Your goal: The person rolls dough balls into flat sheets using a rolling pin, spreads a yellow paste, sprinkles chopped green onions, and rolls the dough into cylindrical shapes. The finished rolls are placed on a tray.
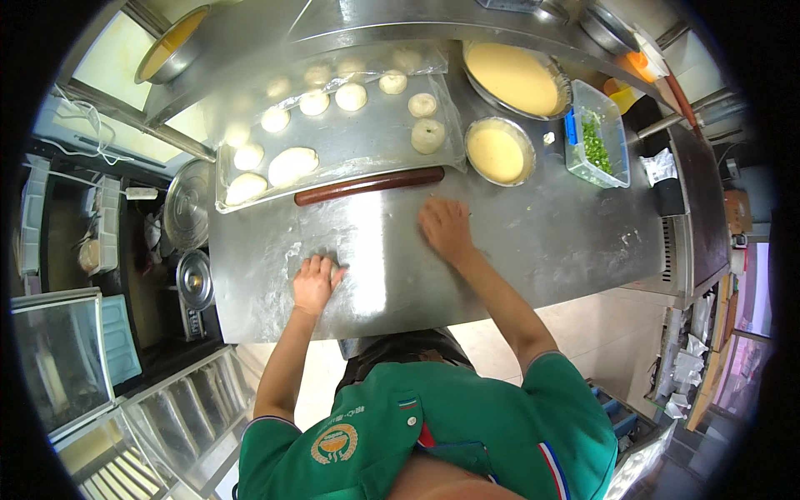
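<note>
My left hand (pixel 313 285) rests low over the steel worktop (pixel 533 250), its fingers curled together. A small pale bit shows beside its thumb, too small to name. Further right and farther out, my right hand (pixel 447 228) is down at the worktop with its fingers bent and slightly blurred; whether anything is under them is hidden. Beyond both hands lies a dark brown rolling pin (pixel 369 186), touched by neither. It runs along the near edge of a tray (pixel 333 162) holding several pale dough balls (pixel 351 97), partly covered by clear plastic film (pixel 429 62).
At the back right stand a large bowl (pixel 560 107) and a smaller bowl (pixel 501 182) of yellow batter. Beside them is a clear tub (pixel 612 178) of chopped greens. A steel shelf (pixel 375 33) spans the back. Round metal lids (pixel 194 279) sit left of the worktop.
</note>
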The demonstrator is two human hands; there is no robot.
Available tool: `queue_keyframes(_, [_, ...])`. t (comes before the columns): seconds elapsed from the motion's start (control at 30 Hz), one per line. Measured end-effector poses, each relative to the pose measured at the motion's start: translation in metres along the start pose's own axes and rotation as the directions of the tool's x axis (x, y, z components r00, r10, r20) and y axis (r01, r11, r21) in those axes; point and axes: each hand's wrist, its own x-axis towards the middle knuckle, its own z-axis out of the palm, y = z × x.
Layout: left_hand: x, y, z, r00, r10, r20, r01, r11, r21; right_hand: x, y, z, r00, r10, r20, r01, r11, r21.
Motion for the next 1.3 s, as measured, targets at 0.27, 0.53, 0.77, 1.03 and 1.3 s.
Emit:
queue_keyframes(0.27, [0.017,0.078,-0.02,0.88,0.125,-0.459,-0.369,0.787,-0.495,0.026,-0.074,-0.03,0.946,0.266,0.185,-0.323,0.799,0.507])
queue_keyframes(0.53, [-0.04,0.029,0.01,0.963,0.201,-0.18,-0.265,0.834,-0.485,0.009,-0.123,-0.002,0.944,0.097,0.316,-0.194,0.937,0.292])
queue_keyframes(0.77, [-0.003,0.053,0.013,0.941,0.288,-0.18,-0.326,0.915,-0.237,-0.009,-0.12,-0.014,0.898,0.208,0.388,-0.278,0.952,0.132])
queue_keyframes(1.03, [0.018,0.063,0.019,0.948,0.261,-0.184,-0.316,0.849,-0.422,0.003,-0.121,-0.019,0.819,0.269,0.507,-0.269,0.96,-0.074])
queue_keyframes(1.3, [0.004,0.022,0.023,0.973,0.054,-0.222,-0.196,0.699,-0.687,0.019,-0.133,0.003,0.681,0.299,0.668,-0.257,0.952,-0.165])
